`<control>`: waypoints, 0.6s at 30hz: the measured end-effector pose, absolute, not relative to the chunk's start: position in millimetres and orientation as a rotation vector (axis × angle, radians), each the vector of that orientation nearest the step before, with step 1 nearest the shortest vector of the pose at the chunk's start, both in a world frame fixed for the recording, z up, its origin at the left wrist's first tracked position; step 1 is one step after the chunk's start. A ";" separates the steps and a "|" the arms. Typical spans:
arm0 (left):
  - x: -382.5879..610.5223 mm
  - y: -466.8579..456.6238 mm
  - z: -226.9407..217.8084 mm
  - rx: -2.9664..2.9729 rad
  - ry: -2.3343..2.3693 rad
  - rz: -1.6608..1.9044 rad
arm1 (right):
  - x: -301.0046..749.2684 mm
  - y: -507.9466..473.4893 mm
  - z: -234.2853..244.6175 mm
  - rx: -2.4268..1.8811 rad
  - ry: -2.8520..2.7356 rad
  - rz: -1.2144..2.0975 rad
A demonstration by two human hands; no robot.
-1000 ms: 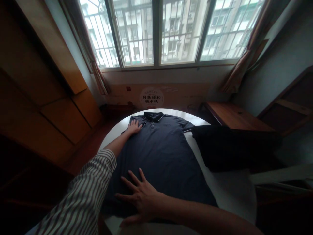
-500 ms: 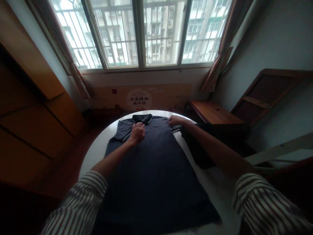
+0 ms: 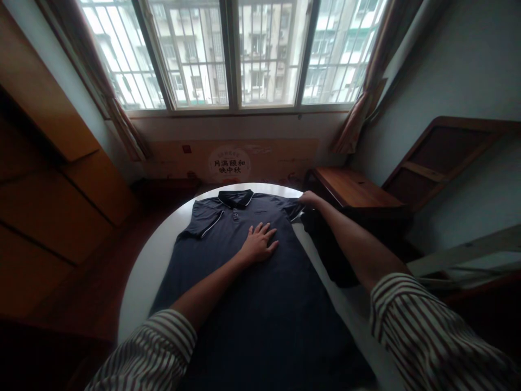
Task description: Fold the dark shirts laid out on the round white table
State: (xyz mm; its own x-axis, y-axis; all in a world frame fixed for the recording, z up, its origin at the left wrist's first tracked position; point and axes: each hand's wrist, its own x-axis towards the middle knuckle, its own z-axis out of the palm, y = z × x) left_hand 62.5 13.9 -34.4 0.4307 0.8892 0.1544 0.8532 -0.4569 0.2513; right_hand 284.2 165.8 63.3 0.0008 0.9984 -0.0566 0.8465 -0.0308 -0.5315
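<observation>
A dark grey-blue polo shirt (image 3: 248,293) lies spread front side up, its black collar (image 3: 236,199) with white trim toward the window. My left hand (image 3: 259,243) rests flat on the shirt's chest, fingers spread. At the far right, my right hand (image 3: 310,200) is closed on the edge of the shirt's right-hand sleeve (image 3: 291,206). The other short sleeve (image 3: 205,220), with a white stripe at its hem, lies folded inward over the shirt body. The shirt's lower end fades into shadow near me.
Under the shirt is a round white table (image 3: 140,282). A black cloth item (image 3: 336,260) lies at its right side. Beyond stand a wooden desk (image 3: 358,187), a barred window (image 3: 232,54) and curtains. Orange-brown cabinets (image 3: 52,217) line the left wall.
My left hand has moved from near the collar down and right, opening flat on the chest. My right hand has moved right along the sleeve to its end.
</observation>
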 end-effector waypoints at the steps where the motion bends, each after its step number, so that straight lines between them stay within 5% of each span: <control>1: 63.2 13.7 -34.2 2.543 1.559 0.403 | 285.2 168.4 65.1 -1.935 -1.847 0.660; 11: 66.6 11.7 -34.5 2.568 1.505 0.382 | 240.0 181.3 84.9 -1.592 -1.966 0.810; 18: 68.6 10.0 -32.0 2.582 1.497 0.388 | 205.6 189.2 43.2 -1.706 -2.387 0.436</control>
State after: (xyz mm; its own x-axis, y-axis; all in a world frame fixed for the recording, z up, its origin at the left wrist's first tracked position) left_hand 68.6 10.0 -32.0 0.4743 0.8665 0.1553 0.8327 -0.4989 0.2402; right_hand 205.6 189.2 43.2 -0.3278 0.9444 -0.0273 0.8930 0.3003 -0.3352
